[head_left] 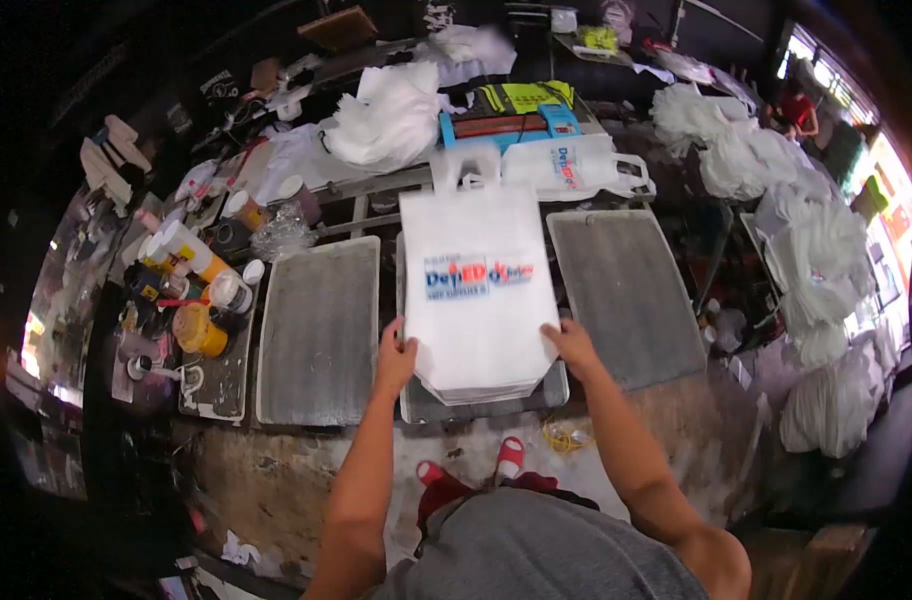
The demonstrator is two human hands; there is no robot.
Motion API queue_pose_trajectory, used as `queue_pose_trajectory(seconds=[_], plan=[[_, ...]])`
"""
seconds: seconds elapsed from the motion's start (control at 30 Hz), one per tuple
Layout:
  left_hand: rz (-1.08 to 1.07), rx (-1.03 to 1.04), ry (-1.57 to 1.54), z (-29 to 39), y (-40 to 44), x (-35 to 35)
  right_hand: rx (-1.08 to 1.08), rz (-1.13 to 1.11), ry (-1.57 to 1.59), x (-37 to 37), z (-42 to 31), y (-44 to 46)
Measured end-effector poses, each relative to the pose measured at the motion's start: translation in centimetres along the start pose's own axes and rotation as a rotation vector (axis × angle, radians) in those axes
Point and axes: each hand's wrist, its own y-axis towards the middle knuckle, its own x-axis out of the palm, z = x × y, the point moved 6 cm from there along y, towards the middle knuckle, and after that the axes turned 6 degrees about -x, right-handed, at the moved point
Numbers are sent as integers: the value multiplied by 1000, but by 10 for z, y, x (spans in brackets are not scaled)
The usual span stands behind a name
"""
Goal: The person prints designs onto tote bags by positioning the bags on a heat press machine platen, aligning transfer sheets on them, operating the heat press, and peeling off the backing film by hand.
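Observation:
A stack of white printed bags (476, 345) with handles at the far end lies over the middle grey board (431, 408). Blue and red lettering is printed across the top bag. My left hand (397, 358) grips the stack's left edge near its lower corner, thumb on top. On the opposite edge, my right hand (573, 346) holds the stack the same way. The fingers beneath the stack are hidden. Just beyond it lies another printed white bag (586, 168), turned sideways with its handle to the right.
Grey boards flank the stack, one left (318, 330) and one right (631, 300). Paint tubs (200, 330) and bottles crowd the left side. Behind are a blue frame (511, 127) and a white bag pile (386, 115). More white bags (811, 240) line the right, near another person (798, 110).

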Motion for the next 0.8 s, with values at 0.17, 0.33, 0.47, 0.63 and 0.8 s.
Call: queue_pose_trajectory(seconds=[0.17,0.33,0.47,0.63,0.8], plan=[[-1,-79,242,-73,6,17,16,179,-394,10,40,-14],[-142,-174,191,-59,1,10,-187,392,-464,14,22,-24],[-202,-128,128,-64,12,3,-270,536,-547,24,17,-38],[-440,-44,106,-106,7,-19,-157,754,-383,-12,82,-117],[-870,-101,449,-127,-42,-15,595,318,-769,-27,299,-324]])
